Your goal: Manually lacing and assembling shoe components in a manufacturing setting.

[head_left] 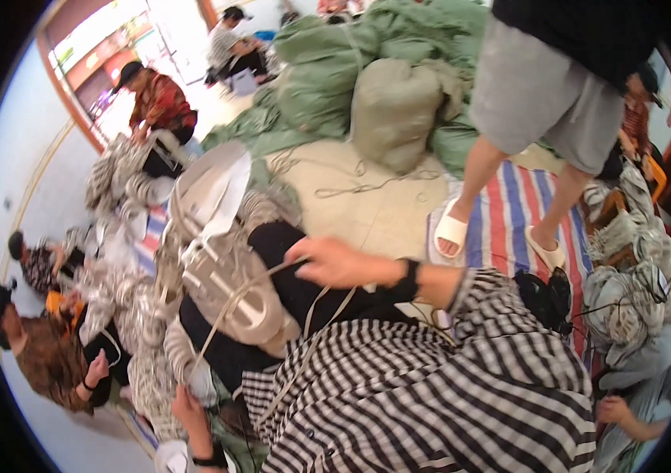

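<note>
Near: black-and-white checked shirt (430, 394) fills the lower frame. Left hand (189, 410) sits low by the lap, grip closed on the lower end of a pale strap (229, 315), as far as the view shows; fingers partly hidden. Right hand (335, 262) is raised over the lap, black wristband on the wrist, grip pinched narrow on the same strap, which runs taut-ish between both hands. The strap crosses a grey sandal (233, 292) lying sole-up on the dark trousers. More straps and sandals are heaped just left of the lap (146, 315). Risk, my read: strap slips out of the pinch or snags on the sandal's buckle area, since tension comes from two points only. Mid: striped mat (509, 213), a standing person's white slippers (449, 232) close by; loose cord on the floor could catch a foot. Far: green sacks (335, 79), seated workers.
</note>
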A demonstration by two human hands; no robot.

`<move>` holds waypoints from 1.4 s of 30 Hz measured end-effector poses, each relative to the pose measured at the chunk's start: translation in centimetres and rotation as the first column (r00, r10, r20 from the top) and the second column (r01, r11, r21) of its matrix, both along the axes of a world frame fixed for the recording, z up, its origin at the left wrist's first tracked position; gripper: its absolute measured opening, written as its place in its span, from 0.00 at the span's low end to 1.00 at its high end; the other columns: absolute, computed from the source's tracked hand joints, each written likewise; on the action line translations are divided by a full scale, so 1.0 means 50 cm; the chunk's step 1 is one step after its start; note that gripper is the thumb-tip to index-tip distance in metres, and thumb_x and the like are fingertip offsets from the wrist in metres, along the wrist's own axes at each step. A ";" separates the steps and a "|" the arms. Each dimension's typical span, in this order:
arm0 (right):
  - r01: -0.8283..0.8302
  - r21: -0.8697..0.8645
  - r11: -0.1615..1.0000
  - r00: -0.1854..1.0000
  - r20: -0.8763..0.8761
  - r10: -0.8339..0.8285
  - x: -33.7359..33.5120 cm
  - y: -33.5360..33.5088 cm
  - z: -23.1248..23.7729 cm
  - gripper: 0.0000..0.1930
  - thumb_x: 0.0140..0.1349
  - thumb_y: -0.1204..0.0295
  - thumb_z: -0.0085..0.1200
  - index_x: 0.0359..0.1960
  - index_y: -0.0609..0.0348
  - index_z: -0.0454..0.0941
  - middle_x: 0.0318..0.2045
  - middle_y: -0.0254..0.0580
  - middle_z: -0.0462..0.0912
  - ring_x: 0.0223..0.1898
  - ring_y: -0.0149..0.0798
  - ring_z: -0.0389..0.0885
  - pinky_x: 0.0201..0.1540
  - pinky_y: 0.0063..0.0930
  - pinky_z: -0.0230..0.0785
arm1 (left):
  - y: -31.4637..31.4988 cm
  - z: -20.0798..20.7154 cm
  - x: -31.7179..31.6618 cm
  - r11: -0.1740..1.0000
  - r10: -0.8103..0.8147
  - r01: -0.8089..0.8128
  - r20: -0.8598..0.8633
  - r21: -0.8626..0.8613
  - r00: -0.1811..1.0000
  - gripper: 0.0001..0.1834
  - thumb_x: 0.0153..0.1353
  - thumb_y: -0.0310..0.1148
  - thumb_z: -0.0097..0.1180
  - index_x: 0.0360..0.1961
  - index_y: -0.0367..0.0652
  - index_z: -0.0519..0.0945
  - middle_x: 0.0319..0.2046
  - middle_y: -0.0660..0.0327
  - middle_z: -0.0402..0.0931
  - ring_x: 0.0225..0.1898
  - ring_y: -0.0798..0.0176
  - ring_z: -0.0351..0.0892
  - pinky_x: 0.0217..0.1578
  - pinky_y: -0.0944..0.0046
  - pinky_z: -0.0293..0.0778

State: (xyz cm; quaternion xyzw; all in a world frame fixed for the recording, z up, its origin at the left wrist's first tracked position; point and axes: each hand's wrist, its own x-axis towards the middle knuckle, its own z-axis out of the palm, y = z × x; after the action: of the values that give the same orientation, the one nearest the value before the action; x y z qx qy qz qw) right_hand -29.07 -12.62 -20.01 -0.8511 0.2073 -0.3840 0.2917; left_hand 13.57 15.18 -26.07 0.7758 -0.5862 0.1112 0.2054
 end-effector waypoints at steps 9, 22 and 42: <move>-0.065 0.009 0.998 0.907 -0.417 0.063 0.159 0.005 0.000 0.15 0.51 0.75 0.53 0.41 0.63 0.70 0.29 0.59 0.79 0.35 0.63 0.80 0.36 0.54 0.70 | 0.028 -0.042 -0.033 0.999 -0.049 0.050 0.058 -0.009 0.997 0.11 0.65 0.35 0.51 0.43 0.49 0.83 0.21 0.50 0.77 0.20 0.50 0.75 0.21 0.53 0.68; 0.042 -0.248 0.968 0.866 -0.474 -0.159 -0.153 -0.021 0.139 0.08 0.49 0.68 0.54 0.27 0.60 0.77 0.24 0.53 0.79 0.31 0.58 0.79 0.34 0.50 0.70 | 0.048 -0.012 0.014 0.997 0.010 0.000 -0.129 0.082 0.992 0.13 0.64 0.32 0.48 0.43 0.38 0.81 0.27 0.44 0.78 0.28 0.43 0.75 0.32 0.47 0.70; 0.678 -0.507 0.533 0.539 -0.151 -0.829 -0.499 -0.086 0.154 0.05 0.53 0.79 0.48 0.33 0.63 0.69 0.32 0.55 0.75 0.35 0.59 0.78 0.37 0.50 0.71 | 0.083 0.021 0.116 0.963 0.230 -0.239 0.081 0.122 0.970 0.14 0.55 0.31 0.50 0.40 0.39 0.82 0.35 0.42 0.79 0.33 0.39 0.77 0.36 0.47 0.72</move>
State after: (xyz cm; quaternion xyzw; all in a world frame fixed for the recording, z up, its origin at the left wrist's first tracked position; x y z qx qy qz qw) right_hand -54.01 -16.89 -12.30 -0.7670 0.5315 -0.3358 -0.1284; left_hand 19.36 19.34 -25.04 0.8474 -0.5027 0.1217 0.1197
